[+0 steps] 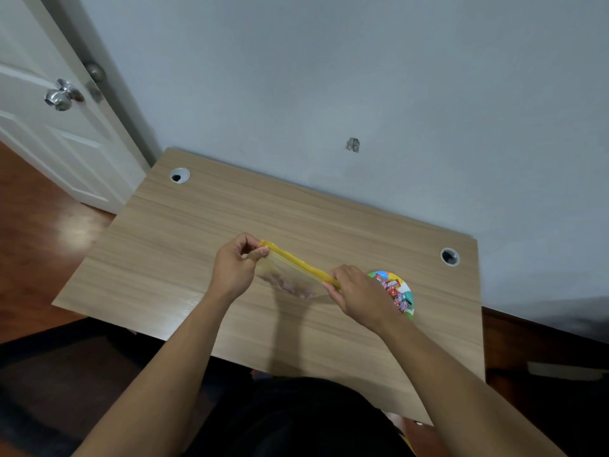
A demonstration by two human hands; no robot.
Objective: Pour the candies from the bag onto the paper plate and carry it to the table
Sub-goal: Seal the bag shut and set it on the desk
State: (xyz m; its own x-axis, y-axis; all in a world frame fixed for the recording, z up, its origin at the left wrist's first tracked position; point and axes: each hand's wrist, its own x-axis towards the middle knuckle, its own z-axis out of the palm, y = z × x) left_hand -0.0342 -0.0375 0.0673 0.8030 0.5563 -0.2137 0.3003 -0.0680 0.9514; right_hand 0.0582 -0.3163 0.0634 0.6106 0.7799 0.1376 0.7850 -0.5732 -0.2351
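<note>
A person stands at the near edge of a light wooden desk (184, 245) pushed against a pale blue-grey wall, with both bare forearms reaching out over the middle of the desktop. Starting at the left, the left hand (232, 269) is pinched shut on one end of a clear plastic bag (290, 275), thumb and fingertips closed on the end of its yellow zip strip (301, 266). The bag is held just above the desk surface and stretched taut between the two hands, so its long axis runs from the left hand, slightly farther from the person, down to the right hand, slightly nearer. A few small wrapped candies (291, 286) seem to remain in the sagging bottom of the bag, though they are blurred behind the plastic. The right hand (359, 296) is closed on the other end of the yellow strip, fingers curled over it. Just beyond and to the right of that hand, toward the desk's right edge, a colourful paper plate (408, 296) rests on the desktop with a heap of wrapped sweets (393, 291) already on it; the hand hides part of the plate. The plate lies off the right end of the bag, so the right hand is much the nearer one to it. It looks as if most of the pouring is done, and any further tipping would need to go rightward, over the plate.
</note>
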